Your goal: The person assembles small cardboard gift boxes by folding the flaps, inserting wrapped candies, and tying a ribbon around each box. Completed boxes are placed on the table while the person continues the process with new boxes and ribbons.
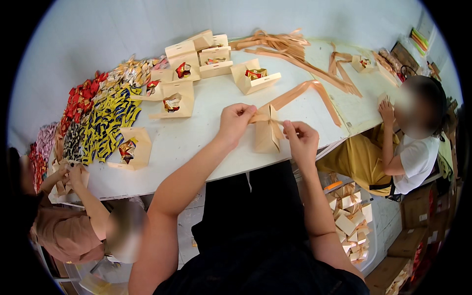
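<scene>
Now, on the white table (187, 140), a folded cream box (265, 140) is standing between the left hand (236, 123) and the right hand (302, 141), at about five o'clock from the left fingertips and eight o'clock from the right. Both hands are pinching the tan ribbon (262, 118) crossing its top, the left at eleven o'clock, the right at two.
</scene>
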Demonstrator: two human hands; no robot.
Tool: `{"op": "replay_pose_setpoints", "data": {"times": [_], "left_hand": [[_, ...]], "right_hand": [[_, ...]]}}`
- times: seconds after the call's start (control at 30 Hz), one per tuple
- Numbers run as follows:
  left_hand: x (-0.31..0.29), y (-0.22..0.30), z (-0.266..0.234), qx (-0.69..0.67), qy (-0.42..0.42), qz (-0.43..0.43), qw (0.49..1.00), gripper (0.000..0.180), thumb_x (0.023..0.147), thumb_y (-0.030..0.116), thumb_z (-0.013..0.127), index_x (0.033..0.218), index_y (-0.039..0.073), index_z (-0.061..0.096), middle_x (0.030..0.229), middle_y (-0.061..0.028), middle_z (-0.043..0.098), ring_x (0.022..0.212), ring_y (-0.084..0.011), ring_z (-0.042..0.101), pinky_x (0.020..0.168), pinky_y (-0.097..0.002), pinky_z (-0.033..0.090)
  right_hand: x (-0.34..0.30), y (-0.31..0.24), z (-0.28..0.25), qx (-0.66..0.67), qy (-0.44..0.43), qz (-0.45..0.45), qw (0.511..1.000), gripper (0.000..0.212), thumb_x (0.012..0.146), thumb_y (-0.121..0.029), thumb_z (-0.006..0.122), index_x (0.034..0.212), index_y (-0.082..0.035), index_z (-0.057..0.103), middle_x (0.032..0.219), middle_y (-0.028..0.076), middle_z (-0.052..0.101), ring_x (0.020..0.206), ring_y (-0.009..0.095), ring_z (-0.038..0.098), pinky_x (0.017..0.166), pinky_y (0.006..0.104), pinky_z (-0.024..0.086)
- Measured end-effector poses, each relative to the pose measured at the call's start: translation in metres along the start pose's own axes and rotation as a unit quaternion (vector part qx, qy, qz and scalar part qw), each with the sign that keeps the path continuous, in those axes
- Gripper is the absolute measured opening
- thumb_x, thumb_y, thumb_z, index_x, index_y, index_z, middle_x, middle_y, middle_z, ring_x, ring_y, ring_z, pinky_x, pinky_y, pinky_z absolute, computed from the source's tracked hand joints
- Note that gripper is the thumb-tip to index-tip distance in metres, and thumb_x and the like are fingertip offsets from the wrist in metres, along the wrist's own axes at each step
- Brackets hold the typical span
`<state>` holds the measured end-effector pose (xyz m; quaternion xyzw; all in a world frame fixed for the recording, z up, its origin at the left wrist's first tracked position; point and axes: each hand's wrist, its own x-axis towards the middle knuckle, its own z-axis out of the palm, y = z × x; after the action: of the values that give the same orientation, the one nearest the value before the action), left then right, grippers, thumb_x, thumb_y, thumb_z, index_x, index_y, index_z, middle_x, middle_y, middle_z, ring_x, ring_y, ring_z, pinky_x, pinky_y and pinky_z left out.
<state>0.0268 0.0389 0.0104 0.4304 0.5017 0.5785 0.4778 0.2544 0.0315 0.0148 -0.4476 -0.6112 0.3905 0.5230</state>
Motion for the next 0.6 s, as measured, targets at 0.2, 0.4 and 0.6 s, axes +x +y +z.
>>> {"op": "replay_pose_setpoints", "data": {"times": [0.2, 0.4, 0.6], "left_hand": [[-0.016, -0.009, 0.009, 0.086, -0.091, 0.043, 0.991, 0.023, 0.109, 0.02, 0.07, 0.108, -0.001, 0.08, 0.099, -0.0042, 0.078, 0.092, -0.0111, 0.07, 0.08, -0.029, 0.056], [-0.03, 0.022, 0.007, 0.215, -0.011, 0.166, 0.962, 0.018, 0.104, 0.017, 0.076, 0.111, 0.0, 0.078, 0.102, -0.0073, 0.078, 0.091, -0.0145, 0.072, 0.078, -0.0307, 0.056], [-0.044, 0.054, -0.044, 0.39, 0.1, 0.394, 0.826, 0.016, 0.092, 0.003, 0.078, 0.109, 0.003, 0.078, 0.109, -0.0132, 0.076, 0.1, -0.0317, 0.073, 0.087, -0.0415, 0.058]], "right_hand": [[-0.067, 0.005, -0.109, -0.038, 0.081, -0.053, 0.995, 0.019, 0.102, -0.004, 0.07, 0.084, 0.002, 0.067, 0.077, 0.0, 0.059, 0.071, 0.008, 0.052, 0.063, 0.0266, 0.042], [-0.167, -0.069, -0.311, -0.35, -0.155, 0.095, 0.919, 0.016, 0.089, -0.011, 0.079, 0.08, -0.002, 0.069, 0.071, 0.005, 0.065, 0.067, 0.014, 0.059, 0.064, 0.0317, 0.047], [-0.207, -0.064, -0.342, -0.316, -0.221, 0.283, 0.878, 0.02, 0.092, -0.019, 0.085, 0.091, 0.001, 0.08, 0.075, 0.005, 0.075, 0.067, 0.01, 0.066, 0.063, 0.0305, 0.052]]}}
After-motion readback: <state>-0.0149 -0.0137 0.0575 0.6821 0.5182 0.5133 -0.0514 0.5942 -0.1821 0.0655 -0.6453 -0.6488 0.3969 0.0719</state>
